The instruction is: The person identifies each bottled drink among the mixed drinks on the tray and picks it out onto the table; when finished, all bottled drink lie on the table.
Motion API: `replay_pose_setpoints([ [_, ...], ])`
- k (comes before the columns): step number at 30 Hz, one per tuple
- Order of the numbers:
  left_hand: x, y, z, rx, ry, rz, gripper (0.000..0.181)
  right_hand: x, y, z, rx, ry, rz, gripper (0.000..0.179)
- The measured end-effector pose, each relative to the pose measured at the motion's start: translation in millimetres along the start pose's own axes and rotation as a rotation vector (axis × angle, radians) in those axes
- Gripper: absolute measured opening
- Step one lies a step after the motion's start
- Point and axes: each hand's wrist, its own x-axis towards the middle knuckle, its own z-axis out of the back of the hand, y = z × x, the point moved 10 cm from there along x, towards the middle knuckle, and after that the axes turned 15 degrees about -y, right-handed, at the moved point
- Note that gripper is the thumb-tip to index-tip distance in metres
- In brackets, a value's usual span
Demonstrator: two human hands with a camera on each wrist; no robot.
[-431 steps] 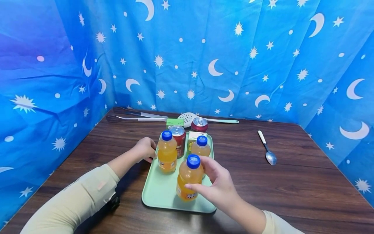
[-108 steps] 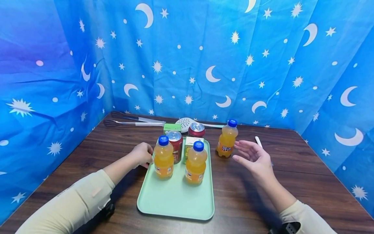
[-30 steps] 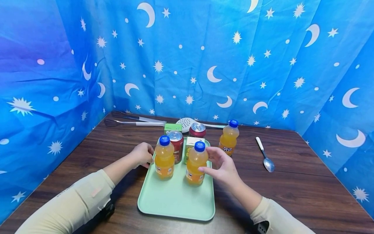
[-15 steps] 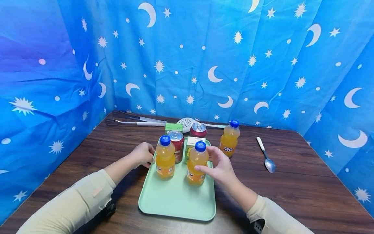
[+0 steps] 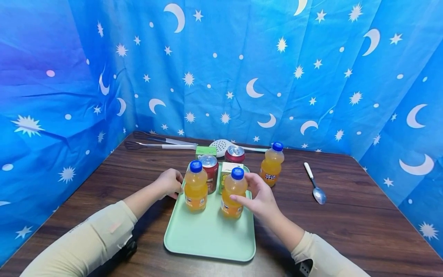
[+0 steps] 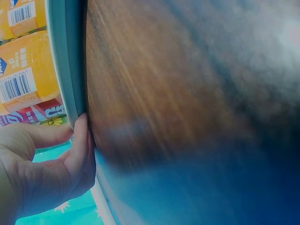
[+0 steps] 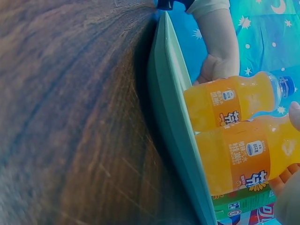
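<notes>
My left hand (image 5: 169, 182) pinches the left rim of a light green tray (image 5: 209, 238) between thumb and fingers; the left wrist view shows this grip close up. Around the upper body of an orange soda bottle (image 5: 232, 198) with a blue cap, my right hand (image 5: 262, 196) curls its thumb and fingers. That bottle stands upright on the tray's right side. A matching soda bottle (image 5: 195, 188) stands on the left side of the tray, in front of a red soda can (image 5: 210, 173). Behind the gripped bottle is a green-and-white drink carton (image 5: 226, 173), partly hidden.
Right of the tray, another orange soda bottle (image 5: 272, 165) stands on the wooden table (image 5: 346, 227). A spoon (image 5: 315, 184) lies farther right. Beyond the tray are a green box (image 5: 206, 151), a second can (image 5: 235, 154), a slotted skimmer (image 5: 221, 147) and long-handled utensils (image 5: 173, 146).
Since the oldest frame, a bottle has come to stand on the table right of the tray. My right hand has moved from beside it to the tray's right bottle and grips it.
</notes>
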Motion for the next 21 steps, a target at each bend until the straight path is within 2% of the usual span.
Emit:
replay_pose_setpoints([
  [11,0.0,-0.3,-0.9,-0.013,0.0,0.002,0.025,-0.4,3.3,-0.5,0.031,-0.006,0.044,0.051],
  [21,0.3,-0.7,-0.5,0.0,0.002,0.007,0.025,1.4,3.5,2.4,0.079,-0.012,0.028,0.053],
])
